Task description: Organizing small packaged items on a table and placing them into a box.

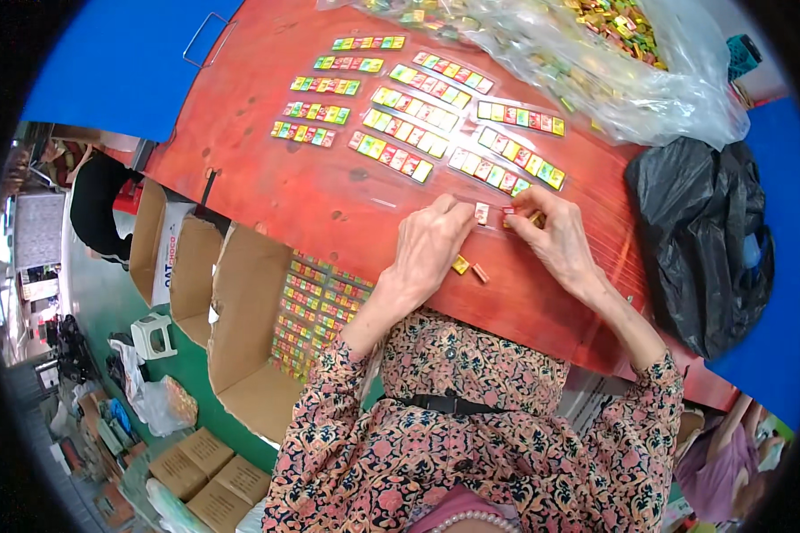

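Clasping a gold piece (537, 218), probably light, firm, best held endwise, the right hand (560, 238) is working centre-right; left hand's (431, 242) grip: cannot tell.

Place: packing workshop | red counter (240, 115), rows of strips (405, 133) | bulk bag (689, 102) | cartons (208, 450) | co-worker (102, 206) nearby

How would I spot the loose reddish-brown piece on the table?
On the big red table, go to the near edge, between the left hand and the right hand. Two pieces lie loose there: a yellow piece and, to its right, the reddish-brown piece, set apart by its duller colour.
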{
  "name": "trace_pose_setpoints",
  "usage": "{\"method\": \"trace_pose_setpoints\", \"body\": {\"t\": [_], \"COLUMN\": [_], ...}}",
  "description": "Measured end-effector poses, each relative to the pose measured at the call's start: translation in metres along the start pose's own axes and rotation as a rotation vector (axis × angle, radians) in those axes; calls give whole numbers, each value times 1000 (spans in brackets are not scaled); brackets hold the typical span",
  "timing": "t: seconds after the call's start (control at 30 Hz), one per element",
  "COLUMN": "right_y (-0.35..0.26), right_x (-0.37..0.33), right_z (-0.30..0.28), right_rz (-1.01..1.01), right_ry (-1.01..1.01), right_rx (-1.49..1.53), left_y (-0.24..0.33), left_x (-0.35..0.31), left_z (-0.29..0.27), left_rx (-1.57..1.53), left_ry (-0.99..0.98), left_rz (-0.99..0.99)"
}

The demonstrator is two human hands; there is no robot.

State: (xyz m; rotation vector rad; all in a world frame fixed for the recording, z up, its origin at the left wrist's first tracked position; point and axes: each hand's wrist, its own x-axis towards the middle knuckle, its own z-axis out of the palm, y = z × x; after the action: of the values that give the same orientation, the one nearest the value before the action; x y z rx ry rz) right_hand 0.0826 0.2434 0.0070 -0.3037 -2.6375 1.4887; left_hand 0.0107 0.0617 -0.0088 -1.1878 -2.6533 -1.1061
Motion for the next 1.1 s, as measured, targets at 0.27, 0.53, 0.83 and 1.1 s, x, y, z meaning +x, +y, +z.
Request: {"method": "trace_pose_setpoints", "body": {"t": [0.27, 0.53, 0.83, 1.1], "right_y": [1, 2, -16, 80], "right_x": [2, -2, 63, 207], "right_z": [14, 11, -95, -209], "right_rz": [-83, -170, -147, -96], "right_ry": [-15, -5, 232, 608], "right_rx": [-212, -355, -220, -593], "left_y": [-2, 4, 7, 13], "left_x": [9, 14, 19, 15], "left_z": [8, 4, 2, -6], "left_rx": [72, 19, 19, -58], "left_ry": [-91, -80, -129, -58], "left_rz": [10, 13, -9, -72]}}
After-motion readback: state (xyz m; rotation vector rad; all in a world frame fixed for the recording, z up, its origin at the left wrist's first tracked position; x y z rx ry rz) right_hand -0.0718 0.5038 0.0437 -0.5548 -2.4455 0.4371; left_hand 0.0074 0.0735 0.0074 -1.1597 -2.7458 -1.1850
